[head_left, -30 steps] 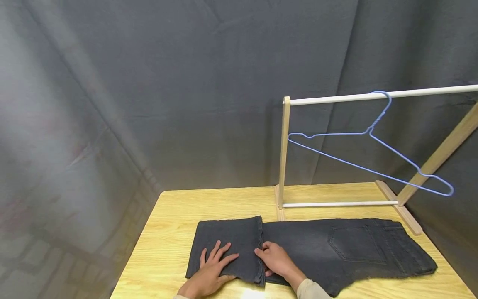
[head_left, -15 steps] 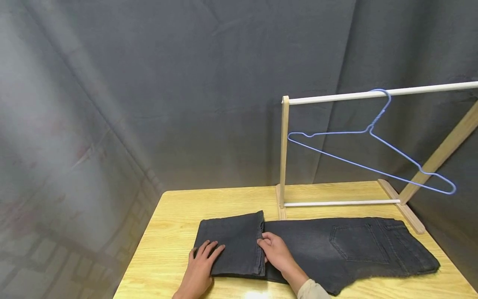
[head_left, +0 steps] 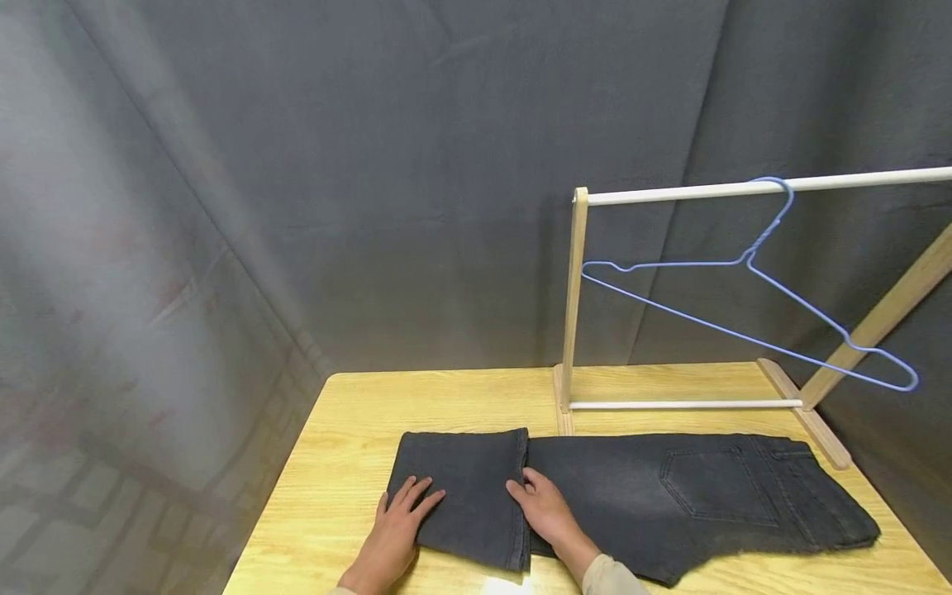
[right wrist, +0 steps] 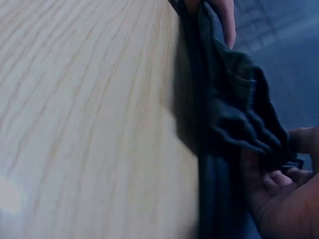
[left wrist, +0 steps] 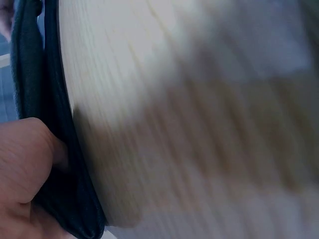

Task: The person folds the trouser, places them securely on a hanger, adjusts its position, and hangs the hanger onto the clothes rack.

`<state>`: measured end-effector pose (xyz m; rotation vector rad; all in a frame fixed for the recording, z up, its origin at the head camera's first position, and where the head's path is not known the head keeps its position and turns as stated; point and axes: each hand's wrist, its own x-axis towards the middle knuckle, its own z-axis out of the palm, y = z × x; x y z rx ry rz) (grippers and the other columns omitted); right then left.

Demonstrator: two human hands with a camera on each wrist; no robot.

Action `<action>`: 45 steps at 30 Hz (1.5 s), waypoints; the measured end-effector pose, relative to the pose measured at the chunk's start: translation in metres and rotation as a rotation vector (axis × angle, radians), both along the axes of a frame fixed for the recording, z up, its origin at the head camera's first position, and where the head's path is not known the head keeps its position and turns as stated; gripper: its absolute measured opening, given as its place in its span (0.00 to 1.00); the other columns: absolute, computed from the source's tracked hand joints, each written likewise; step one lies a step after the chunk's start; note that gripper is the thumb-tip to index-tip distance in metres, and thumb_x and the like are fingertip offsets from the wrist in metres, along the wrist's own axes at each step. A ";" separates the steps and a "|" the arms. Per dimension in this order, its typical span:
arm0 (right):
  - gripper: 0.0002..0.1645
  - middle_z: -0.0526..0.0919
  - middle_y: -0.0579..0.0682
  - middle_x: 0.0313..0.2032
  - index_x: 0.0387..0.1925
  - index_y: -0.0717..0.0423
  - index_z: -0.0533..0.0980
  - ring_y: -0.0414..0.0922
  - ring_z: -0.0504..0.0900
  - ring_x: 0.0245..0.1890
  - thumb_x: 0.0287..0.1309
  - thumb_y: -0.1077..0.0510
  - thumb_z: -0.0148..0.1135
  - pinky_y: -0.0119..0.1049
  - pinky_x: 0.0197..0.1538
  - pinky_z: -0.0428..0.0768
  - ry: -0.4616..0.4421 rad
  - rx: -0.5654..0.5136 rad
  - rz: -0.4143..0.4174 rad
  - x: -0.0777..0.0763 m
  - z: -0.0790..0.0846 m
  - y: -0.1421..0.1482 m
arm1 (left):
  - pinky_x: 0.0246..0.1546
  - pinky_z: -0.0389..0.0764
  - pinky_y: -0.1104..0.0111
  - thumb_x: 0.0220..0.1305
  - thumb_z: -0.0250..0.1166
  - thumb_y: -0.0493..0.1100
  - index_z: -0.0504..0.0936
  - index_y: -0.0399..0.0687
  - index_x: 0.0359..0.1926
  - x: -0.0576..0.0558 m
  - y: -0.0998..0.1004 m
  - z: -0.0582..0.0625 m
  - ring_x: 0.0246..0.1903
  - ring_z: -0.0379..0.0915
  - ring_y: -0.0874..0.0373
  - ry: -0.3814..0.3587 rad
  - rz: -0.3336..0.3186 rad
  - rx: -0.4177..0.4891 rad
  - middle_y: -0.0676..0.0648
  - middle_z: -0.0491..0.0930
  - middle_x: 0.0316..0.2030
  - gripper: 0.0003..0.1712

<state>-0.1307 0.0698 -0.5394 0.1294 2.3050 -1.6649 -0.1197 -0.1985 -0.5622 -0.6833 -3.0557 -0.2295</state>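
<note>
A pair of dark grey jeans (head_left: 610, 487) lies lengthwise on the table, with the legs' lower part folded back over itself at the left. My right hand (head_left: 546, 508) grips the hem edge of the folded part; in the right wrist view the thumb and fingers of that hand (right wrist: 284, 194) pinch the bunched cloth. On the fold's left end, my left hand (head_left: 394, 529) rests with extended fingers on top of the cloth. In the left wrist view its thumb (left wrist: 30, 154) reaches in between the layers, the tip partly hidden.
Behind the jeans stands a wooden rack (head_left: 571, 306) with a white top rail (head_left: 692, 192) and a white lower bar (head_left: 684, 405). A blue wire hanger (head_left: 744, 260) hangs from the top rail. Grey curtains surround the wooden table (head_left: 439, 401).
My left hand has drawn back left to the fold's edge, its fingers less spread. My right hand, still at the hem, raised the folded part slightly and lowered it again.
</note>
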 end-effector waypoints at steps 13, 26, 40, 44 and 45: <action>0.34 0.80 0.62 0.53 0.65 0.59 0.66 0.49 0.84 0.43 0.66 0.44 0.54 0.47 0.44 0.82 0.229 0.138 0.108 -0.001 0.024 -0.005 | 0.55 0.65 0.33 0.43 0.65 0.23 0.68 0.65 0.66 -0.008 0.001 0.007 0.69 0.58 0.42 0.015 0.010 -0.032 0.48 0.65 0.67 0.49; 0.36 0.68 0.67 0.64 0.68 0.61 0.62 0.63 0.73 0.61 0.67 0.43 0.51 0.54 0.58 0.76 0.204 0.010 0.075 -0.001 0.045 0.007 | 0.52 0.71 0.44 0.30 0.70 0.25 0.64 0.64 0.68 -0.004 -0.006 0.005 0.65 0.62 0.43 0.230 -0.050 -0.014 0.47 0.68 0.64 0.59; 0.36 0.60 0.64 0.70 0.70 0.61 0.58 0.63 0.60 0.69 0.68 0.47 0.51 0.57 0.65 0.67 0.116 0.047 -0.049 0.005 0.051 0.067 | 0.53 0.73 0.44 0.33 0.67 0.26 0.62 0.65 0.69 -0.001 -0.004 0.002 0.65 0.61 0.36 0.219 -0.106 -0.001 0.45 0.63 0.67 0.59; 0.37 0.65 0.66 0.67 0.70 0.63 0.57 0.64 0.65 0.66 0.68 0.47 0.51 0.55 0.62 0.71 0.054 0.075 -0.067 0.009 0.043 0.086 | 0.49 0.74 0.45 0.36 0.66 0.28 0.62 0.65 0.69 -0.002 0.001 0.001 0.65 0.61 0.37 0.238 -0.144 -0.026 0.45 0.62 0.67 0.55; 0.37 0.65 0.67 0.66 0.70 0.64 0.57 0.65 0.65 0.66 0.68 0.47 0.50 0.55 0.61 0.72 0.039 0.085 -0.069 0.009 0.042 0.091 | 0.48 0.74 0.46 0.36 0.66 0.28 0.63 0.65 0.68 -0.002 0.003 0.000 0.65 0.61 0.38 0.245 -0.150 -0.033 0.45 0.63 0.67 0.54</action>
